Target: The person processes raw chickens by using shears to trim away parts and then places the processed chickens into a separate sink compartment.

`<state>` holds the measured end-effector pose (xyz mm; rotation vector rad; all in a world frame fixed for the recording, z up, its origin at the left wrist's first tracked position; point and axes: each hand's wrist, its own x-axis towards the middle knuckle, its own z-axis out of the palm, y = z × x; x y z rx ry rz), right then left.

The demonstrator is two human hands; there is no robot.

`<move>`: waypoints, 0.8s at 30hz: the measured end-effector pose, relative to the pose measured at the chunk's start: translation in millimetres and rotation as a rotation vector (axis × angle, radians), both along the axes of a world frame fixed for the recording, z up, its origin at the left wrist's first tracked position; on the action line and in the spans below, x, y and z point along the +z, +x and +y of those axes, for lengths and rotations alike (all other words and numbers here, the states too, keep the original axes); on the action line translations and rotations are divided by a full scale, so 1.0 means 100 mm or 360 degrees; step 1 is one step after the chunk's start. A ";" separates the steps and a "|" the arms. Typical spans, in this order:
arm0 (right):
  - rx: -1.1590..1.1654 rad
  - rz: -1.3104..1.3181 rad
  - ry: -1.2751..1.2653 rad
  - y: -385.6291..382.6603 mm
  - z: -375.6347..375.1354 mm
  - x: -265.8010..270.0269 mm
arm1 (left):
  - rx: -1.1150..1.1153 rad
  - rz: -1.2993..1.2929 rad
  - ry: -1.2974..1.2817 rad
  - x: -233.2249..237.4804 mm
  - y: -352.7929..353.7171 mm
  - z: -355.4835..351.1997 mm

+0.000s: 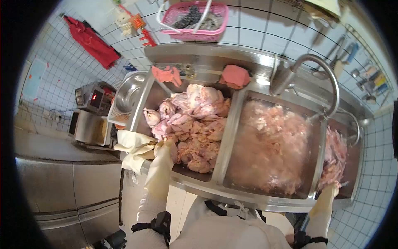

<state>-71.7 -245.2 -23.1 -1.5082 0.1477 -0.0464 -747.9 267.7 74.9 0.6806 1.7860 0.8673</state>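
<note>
My left hand (165, 150), in a long cream rubber glove, is at the near left of the left sink basin (176, 173). It touches the raw plucked chickens (199, 99) and chicken pieces (195, 145) heaped there; its fingers are too indistinct to read. Cream glove-like material (134, 145) hangs over the basin's left rim beside it. On the far right, my right hand (330, 191), also gloved, reaches to pale raw meat pieces (335, 151) in the narrow right basin, its fingertips hidden. Between them, the middle basin holds meat pieces (273, 141) in cloudy water.
A curved faucet (335, 83) rises behind the basins. Pink cloths (234, 76) lie along the back ledge. A metal bowl (129, 93) and a scale with a red display (96, 97) stand left. A pink basket (195, 20) hangs above, and utensils (373, 81) hang right.
</note>
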 end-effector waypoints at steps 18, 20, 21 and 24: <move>0.1768 0.0458 -0.0800 -4.37 3.20 1.66 | -0.0580 0.1223 -0.0826 -2.35 -1.45 2.41; 0.1998 0.0173 -0.0920 -4.42 3.50 1.57 | -0.0188 0.0749 -0.0210 -2.34 -1.44 2.23; 0.2232 -0.0118 -0.1040 -4.45 3.66 1.58 | 0.0213 0.0260 0.0384 -2.27 -1.38 2.10; 0.2189 -0.0097 -0.1145 -4.69 4.18 1.81 | -0.0047 -0.0052 0.0951 -0.83 -1.08 1.43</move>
